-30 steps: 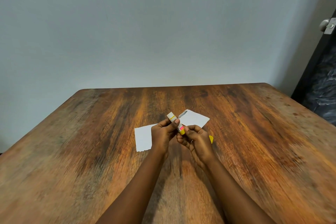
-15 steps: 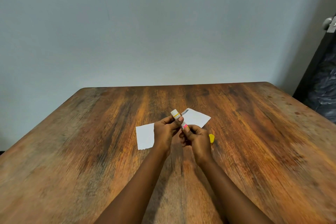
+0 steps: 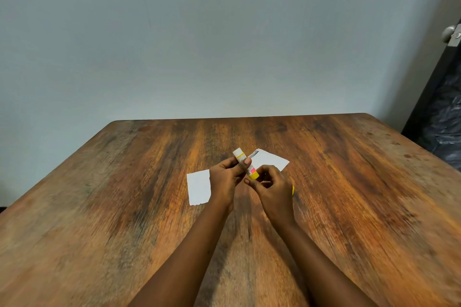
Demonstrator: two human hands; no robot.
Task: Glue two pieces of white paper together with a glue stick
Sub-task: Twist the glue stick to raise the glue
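The left hand (image 3: pixel 225 178) is wrapping its curled fingers and thumb around the one glue stick (image 3: pixel 240 156), holding it tilted above the table (image 3: pixel 124 207). The right hand (image 3: pixel 273 188) is pinching the stick's yellow base with bent fingertips. Two white sheets are lying flat beneath: the left paper (image 3: pixel 199 187) and the right paper (image 3: pixel 270 161). One yellow cap (image 3: pixel 293 189) is peeking out just beside the right hand.

A worn, brown wooden table with dark grain streaks (image 3: pixel 124 207) is seen filling the lower view. Behind it, a plain pale grey wall (image 3: pixel 199 32) is shown. At far right, a black door (image 3: pixel 446 77) with a round silver knob (image 3: pixel 449 33) is glimpsed, with wrinkled black plastic sheeting (image 3: pixel 446 127) below it.
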